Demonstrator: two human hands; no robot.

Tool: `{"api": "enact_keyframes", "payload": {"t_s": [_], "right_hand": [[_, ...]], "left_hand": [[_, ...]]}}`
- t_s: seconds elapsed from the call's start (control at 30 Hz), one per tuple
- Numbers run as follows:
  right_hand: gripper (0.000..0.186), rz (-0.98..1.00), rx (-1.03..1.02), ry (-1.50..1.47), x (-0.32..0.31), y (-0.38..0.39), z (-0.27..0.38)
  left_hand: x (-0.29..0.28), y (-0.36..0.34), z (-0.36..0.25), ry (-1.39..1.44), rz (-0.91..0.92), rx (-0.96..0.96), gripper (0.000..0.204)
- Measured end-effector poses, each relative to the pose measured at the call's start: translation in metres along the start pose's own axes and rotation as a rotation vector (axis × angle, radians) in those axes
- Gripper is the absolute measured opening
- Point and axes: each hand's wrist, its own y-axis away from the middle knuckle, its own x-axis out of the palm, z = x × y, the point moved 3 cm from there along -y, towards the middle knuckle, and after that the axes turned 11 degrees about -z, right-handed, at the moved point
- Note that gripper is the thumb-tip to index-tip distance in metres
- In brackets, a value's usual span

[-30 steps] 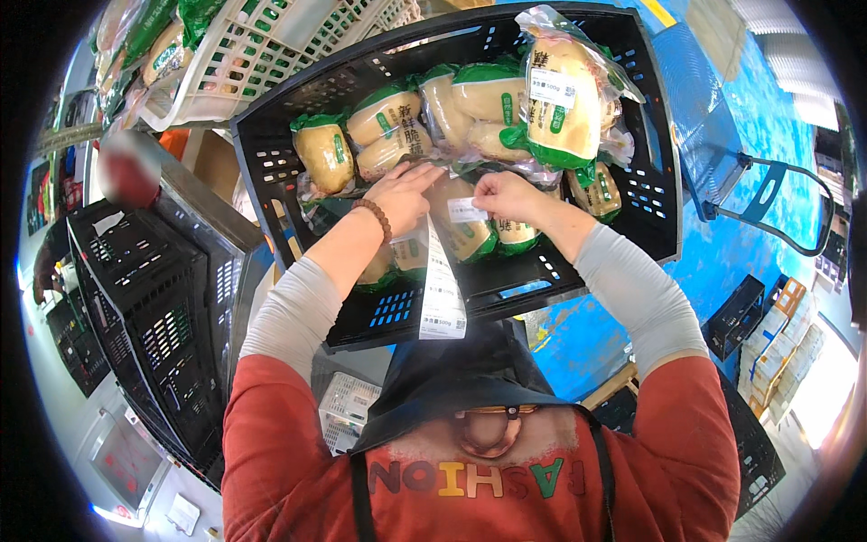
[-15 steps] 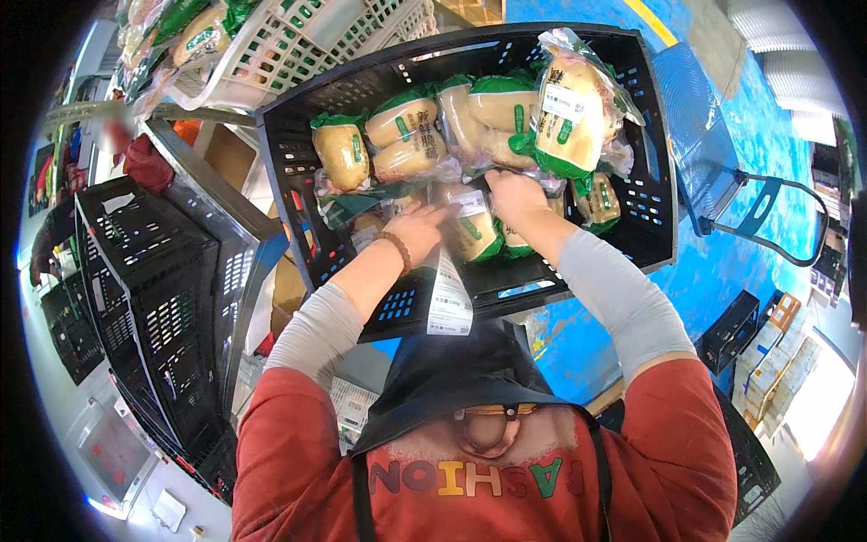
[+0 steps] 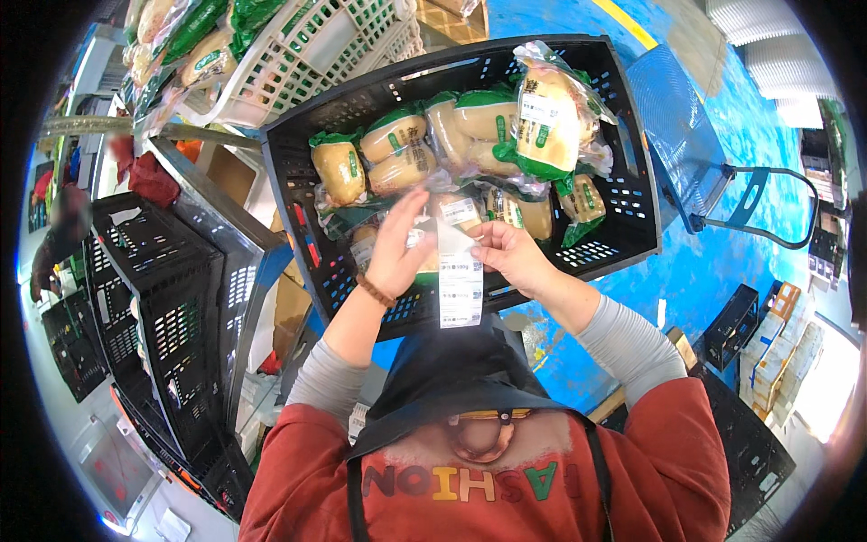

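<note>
A black crate (image 3: 289, 172) holds several plastic bags of pale root vegetables (image 3: 392, 167) with green ends. My left hand (image 3: 400, 239) is over the near middle of the crate with its fingers stretched out, beside a strip of white printed labels (image 3: 461, 294). My right hand (image 3: 504, 253) pinches the upper part of the strip between thumb and fingers; the strip hangs down over the crate's near edge. A white label (image 3: 458, 210) lies on a bag just above my right hand.
A white basket (image 3: 307, 41) of bags is at upper left. Stacked black crates (image 3: 158, 321) and a metal stand (image 3: 212, 217) are on the left, with another person (image 3: 63, 244) beyond. A blue platform trolley (image 3: 673, 108) is right of the crate, on a blue floor (image 3: 759, 108).
My right hand has moved from the bag down onto the label strip. My left hand has lifted off the bags with fingers extended. The crate sits slightly lower in view.
</note>
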Motion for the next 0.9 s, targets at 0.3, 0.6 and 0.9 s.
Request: {"api": "enact_keyframes", "payload": {"t_s": [0.3, 0.6, 0.9], "right_hand": [[0.032, -0.143, -0.263, 0.5, -0.036, 0.006, 0.009], [0.013, -0.154, -0.151, 0.433, -0.081, 0.004, 0.012], [0.016, -0.234, -0.043, 0.764, -0.182, -0.005, 0.035]], "left_hand": [[0.061, 0.012, 0.001, 0.319, 0.252, -0.388, 0.014], [0.082, -0.013, -0.01, -0.091, 0.452, -0.147, 0.031], [0.146, -0.057, -0.006, -0.717, 0.795, 0.22, 0.028]]}}
